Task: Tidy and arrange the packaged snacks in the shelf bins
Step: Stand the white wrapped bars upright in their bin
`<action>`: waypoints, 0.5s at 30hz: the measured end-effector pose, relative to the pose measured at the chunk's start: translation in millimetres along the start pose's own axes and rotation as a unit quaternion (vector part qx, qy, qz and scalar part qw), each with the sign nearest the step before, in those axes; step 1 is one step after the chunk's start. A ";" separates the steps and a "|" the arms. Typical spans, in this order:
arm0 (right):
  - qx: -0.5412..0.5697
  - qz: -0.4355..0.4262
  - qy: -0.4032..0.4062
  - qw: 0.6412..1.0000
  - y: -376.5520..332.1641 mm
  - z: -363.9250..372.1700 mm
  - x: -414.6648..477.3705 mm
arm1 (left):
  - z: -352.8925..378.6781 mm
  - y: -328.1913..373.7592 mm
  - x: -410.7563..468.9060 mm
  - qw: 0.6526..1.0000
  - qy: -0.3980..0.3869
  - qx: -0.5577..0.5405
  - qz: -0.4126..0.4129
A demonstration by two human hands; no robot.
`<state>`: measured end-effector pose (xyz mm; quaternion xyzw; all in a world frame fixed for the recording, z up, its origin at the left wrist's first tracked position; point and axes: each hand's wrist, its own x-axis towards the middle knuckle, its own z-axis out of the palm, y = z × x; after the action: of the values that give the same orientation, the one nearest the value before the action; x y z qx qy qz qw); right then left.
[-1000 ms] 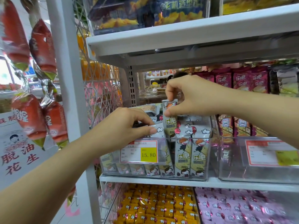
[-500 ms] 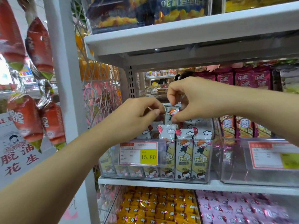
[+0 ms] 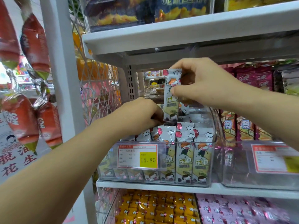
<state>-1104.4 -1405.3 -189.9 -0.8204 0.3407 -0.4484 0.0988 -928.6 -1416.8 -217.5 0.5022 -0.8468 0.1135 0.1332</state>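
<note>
- Shelf (image 3: 161, 185) is carrying clear bins side by side at reaching height.
- Bin (image 3: 216, 139) is sitting at the shelf's left end, its clear front letting stock face the aisle.
- Packs (image 3: 192, 159) are standing upright in a front row against the bin wall, faces outward. Others behind are lying loose, probably awaiting straightening.
- Right hand (image 3: 202, 83) is pinching one pack (image 3: 171, 102) by its upper half, thumb and fingers curled on it, likely so that it goes in end-first.
- Left hand (image 3: 142, 113) is reaching into the bin, fingers curled down beside that pack's lower end, probably parting stock for a slot. Whether it is gripping anything cannot be told.
- Pack in question is hanging vertical, just above the front row and behind it.
- Price tag (image 3: 137, 156) is sitting on the bin front, hiding the upper part of the left-hand packs.
</note>
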 end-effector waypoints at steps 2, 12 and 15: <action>-0.014 -0.004 -0.007 1.000 -0.8 -1.0 1.1 | -0.7 -0.2 -1.8 1.000 0.005 0.010 -0.010; -0.118 0.015 -0.060 0.991 11.2 1.1 1.4 | -0.3 4.7 -3.0 0.997 0.025 0.058 -0.045; -0.181 0.004 -0.093 0.979 12.8 5.4 1.8 | -0.4 5.2 -1.5 0.996 0.028 0.051 -0.062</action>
<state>-1105.4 -1416.9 -197.8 -0.8614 0.4087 -0.3011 -0.0182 -932.5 -1413.0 -218.0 0.5562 -0.8032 0.1627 0.1379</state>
